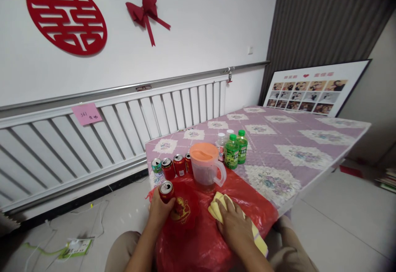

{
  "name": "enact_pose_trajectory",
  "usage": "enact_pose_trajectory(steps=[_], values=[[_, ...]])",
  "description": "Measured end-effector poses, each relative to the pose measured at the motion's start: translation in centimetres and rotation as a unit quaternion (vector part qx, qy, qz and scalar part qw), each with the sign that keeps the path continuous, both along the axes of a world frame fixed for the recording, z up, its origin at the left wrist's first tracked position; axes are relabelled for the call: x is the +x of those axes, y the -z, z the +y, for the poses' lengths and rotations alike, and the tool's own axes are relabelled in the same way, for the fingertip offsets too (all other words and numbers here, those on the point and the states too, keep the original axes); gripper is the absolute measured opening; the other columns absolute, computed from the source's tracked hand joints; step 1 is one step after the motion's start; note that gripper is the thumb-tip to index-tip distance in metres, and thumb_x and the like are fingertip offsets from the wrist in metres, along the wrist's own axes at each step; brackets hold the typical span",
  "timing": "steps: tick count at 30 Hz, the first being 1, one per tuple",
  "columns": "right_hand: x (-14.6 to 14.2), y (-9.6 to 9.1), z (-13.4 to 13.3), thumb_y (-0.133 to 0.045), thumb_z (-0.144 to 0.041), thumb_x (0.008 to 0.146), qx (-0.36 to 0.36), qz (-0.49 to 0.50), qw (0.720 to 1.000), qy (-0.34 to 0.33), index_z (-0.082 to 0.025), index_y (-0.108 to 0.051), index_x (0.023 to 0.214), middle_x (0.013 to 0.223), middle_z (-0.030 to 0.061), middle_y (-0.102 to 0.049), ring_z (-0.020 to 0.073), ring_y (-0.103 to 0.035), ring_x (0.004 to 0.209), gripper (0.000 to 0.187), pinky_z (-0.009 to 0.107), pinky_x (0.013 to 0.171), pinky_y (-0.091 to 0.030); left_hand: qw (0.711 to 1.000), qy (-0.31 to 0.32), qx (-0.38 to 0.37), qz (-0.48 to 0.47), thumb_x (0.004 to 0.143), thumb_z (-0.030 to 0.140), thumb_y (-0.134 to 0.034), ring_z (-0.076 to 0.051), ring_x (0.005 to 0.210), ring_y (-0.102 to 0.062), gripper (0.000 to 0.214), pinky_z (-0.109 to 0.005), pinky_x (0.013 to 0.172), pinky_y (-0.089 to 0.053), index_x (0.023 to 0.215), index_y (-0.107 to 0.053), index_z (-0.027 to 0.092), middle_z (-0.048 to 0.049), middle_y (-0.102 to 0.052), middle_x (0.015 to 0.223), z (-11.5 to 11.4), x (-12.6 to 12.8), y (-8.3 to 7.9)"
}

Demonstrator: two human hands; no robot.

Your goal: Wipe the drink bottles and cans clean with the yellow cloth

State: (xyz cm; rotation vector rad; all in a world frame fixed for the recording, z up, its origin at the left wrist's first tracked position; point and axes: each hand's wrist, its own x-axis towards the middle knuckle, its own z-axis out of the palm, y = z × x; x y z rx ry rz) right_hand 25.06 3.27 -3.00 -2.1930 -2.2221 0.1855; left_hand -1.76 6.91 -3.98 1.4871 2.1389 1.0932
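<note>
My left hand is wrapped round a red drinks can at the near corner of the table, held over a red plastic bag. My right hand lies flat, fingers stretched, pressing a yellow cloth onto the same bag. Just beyond stand a clear jug with an orange lid and a row of cans, two or three red and one green-and-white.
Two green bottles and clear bottles stand behind the jug on the purple patterned tablecloth. A white radiator cover runs along the wall. A photo board leans at the back right. Cables and paper lie on the floor.
</note>
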Motion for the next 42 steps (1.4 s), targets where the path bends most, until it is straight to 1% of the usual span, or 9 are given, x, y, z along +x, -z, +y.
enact_pose_trajectory(steps=[8, 17, 21, 27, 31, 33, 36, 39, 42], values=[[0.0, -0.1, -0.1, -0.058, -0.019, 0.089, -0.003, 0.010, 1.000, 0.004, -0.033, -0.047, 0.152, 0.166, 0.0083, -0.035, 0.0363, -0.040, 0.145, 0.065, 0.058, 0.101, -0.046, 0.996, 0.045, 0.048, -0.052, 0.067, 0.022, -0.076, -0.031, 0.123, -0.067, 0.065, -0.045, 0.105, -0.052, 0.128, -0.051, 0.020, -0.0118, -0.071, 0.128, -0.5, 0.6, -0.1], [0.1, 0.0, -0.1, -0.060, -0.012, 0.082, -0.007, 0.023, 1.000, -0.004, -0.031, -0.046, 0.153, 0.167, 0.0097, -0.034, 0.0385, -0.038, 0.147, 0.075, 0.061, 0.103, -0.045, 0.994, 0.079, 0.030, -0.070, 0.068, 0.021, -0.077, -0.035, 0.122, -0.067, 0.063, -0.053, 0.107, -0.050, 0.127, -0.054, 0.018, -0.0130, -0.071, 0.127, -1.6, 1.8, -0.2], [0.3, 0.1, 0.0, -0.061, -0.008, 0.081, -0.006, 0.026, 1.000, -0.012, -0.031, -0.046, 0.153, 0.167, 0.0109, -0.033, 0.0399, -0.037, 0.147, 0.077, 0.062, 0.102, -0.046, 0.994, 0.078, 0.024, -0.072, 0.068, 0.020, -0.077, -0.036, 0.124, -0.066, 0.066, -0.054, 0.108, -0.049, 0.130, -0.053, 0.018, -0.0136, -0.070, 0.129, -1.6, 1.8, 0.3], [0.8, 0.2, -0.5, -0.060, -0.007, 0.082, 0.009, 0.027, 0.999, -0.035, -0.030, -0.046, 0.153, 0.167, 0.0116, -0.032, 0.0392, -0.037, 0.148, 0.076, 0.059, 0.105, -0.045, 0.993, 0.090, 0.020, -0.074, 0.066, 0.023, -0.080, -0.036, 0.121, -0.067, 0.068, -0.053, 0.105, -0.052, 0.129, -0.054, 0.019, -0.0130, -0.072, 0.128, -1.2, 1.1, 1.1], [1.6, 1.1, -0.8, -0.060, -0.012, 0.082, 0.040, 0.059, 0.996, -0.057, -0.026, -0.044, 0.155, 0.167, 0.0130, -0.031, 0.0391, -0.036, 0.149, 0.076, 0.058, 0.109, -0.042, 0.993, 0.093, 0.023, -0.074, 0.067, 0.022, -0.078, -0.036, 0.123, -0.066, 0.069, -0.053, 0.106, -0.051, 0.132, -0.053, 0.018, -0.0138, -0.071, 0.130, -1.4, 1.1, 1.1], [2.1, 1.7, -0.7, -0.060, -0.012, 0.080, 0.056, 0.087, 0.992, -0.066, -0.023, -0.047, 0.153, 0.167, 0.0139, -0.033, 0.0381, -0.036, 0.149, 0.075, 0.057, 0.110, -0.042, 0.992, 0.094, 0.026, -0.074, 0.069, 0.021, -0.077, -0.035, 0.124, -0.066, 0.068, -0.053, 0.107, -0.050, 0.133, -0.052, 0.018, -0.0140, -0.070, 0.131, -1.6, 1.3, 1.0], [3.0, 2.2, -0.4, -0.058, -0.008, 0.078, 0.069, 0.114, 0.988, -0.083, -0.019, -0.057, 0.145, 0.163, 0.0162, -0.040, 0.0362, -0.041, 0.146, 0.068, 0.052, 0.109, -0.045, 0.992, 0.095, 0.029, -0.073, 0.069, 0.020, -0.076, -0.035, 0.124, -0.066, 0.068, -0.052, 0.108, -0.050, 0.133, -0.052, 0.019, -0.0133, -0.070, 0.132, -1.8, 1.4, 0.8], [3.7, 2.0, 0.1, -0.056, -0.005, 0.079, 0.077, 0.121, 0.984, -0.106, -0.016, -0.064, 0.138, 0.156, 0.0173, -0.049, 0.0328, -0.050, 0.141, 0.060, 0.046, 0.109, -0.047, 0.992, 0.098, 0.029, -0.072, 0.069, 0.020, -0.076, -0.035, 0.124, -0.066, 0.067, -0.052, 0.109, -0.049, 0.132, -0.053, 0.019, -0.0126, -0.070, 0.132, -1.8, 1.3, 0.7], [4.3, 1.4, 0.6, -0.051, -0.005, 0.084, 0.089, 0.127, 0.980, -0.121, -0.014, -0.064, 0.138, 0.150, 0.0183, -0.057, 0.0304, -0.055, 0.136, 0.056, 0.044, 0.112, -0.045, 0.992, 0.100, 0.030, -0.071, 0.069, 0.020, -0.077, -0.034, 0.123, -0.066, 0.066, -0.052, 0.109, -0.049, 0.131, -0.053, 0.020, -0.0118, -0.071, 0.131, -1.8, 1.2, 0.9]])
